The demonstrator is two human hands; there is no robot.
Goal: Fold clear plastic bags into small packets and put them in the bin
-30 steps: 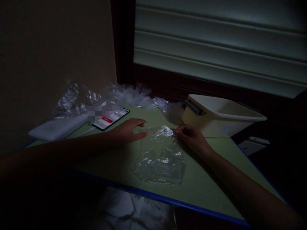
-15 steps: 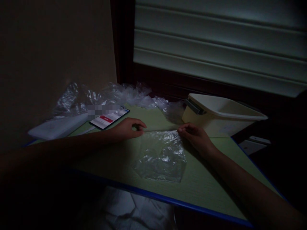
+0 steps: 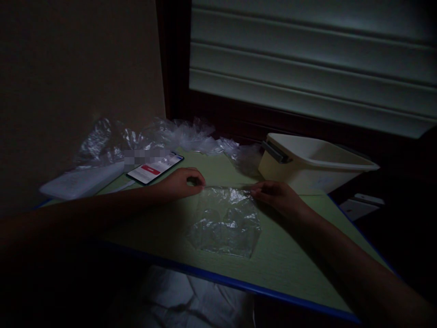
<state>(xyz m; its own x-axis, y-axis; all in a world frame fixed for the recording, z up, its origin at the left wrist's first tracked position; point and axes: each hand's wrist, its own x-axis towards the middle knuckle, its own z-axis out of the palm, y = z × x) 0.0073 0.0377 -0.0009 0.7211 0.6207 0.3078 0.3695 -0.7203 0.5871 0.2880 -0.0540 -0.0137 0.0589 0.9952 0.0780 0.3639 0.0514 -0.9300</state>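
A clear plastic bag [image 3: 227,228] lies flattened and slightly crinkled on the pale green table [image 3: 146,228]. My left hand [image 3: 184,183] pinches its far left corner between thumb and fingertips. At the far right corner, my right hand [image 3: 276,195] is closed on the bag's edge, fingers pressed together. The far edge of the bag stretches between both hands; its lower part rests toward the table's blue front edge. The room is dim, so fine detail of the fingertips is hard to see.
Beyond my left hand lies a lit phone [image 3: 155,168] beside a white box-like object [image 3: 83,180]. Several crumpled clear plastic bags [image 3: 184,134] line the back of the table. A cream plastic bin [image 3: 307,171] with a grey handle stands at the right, near the window frame.
My right hand has shifted slightly toward me and its fingers have closed more. The bag has moved a little left and lies flatter. My left hand has barely moved.
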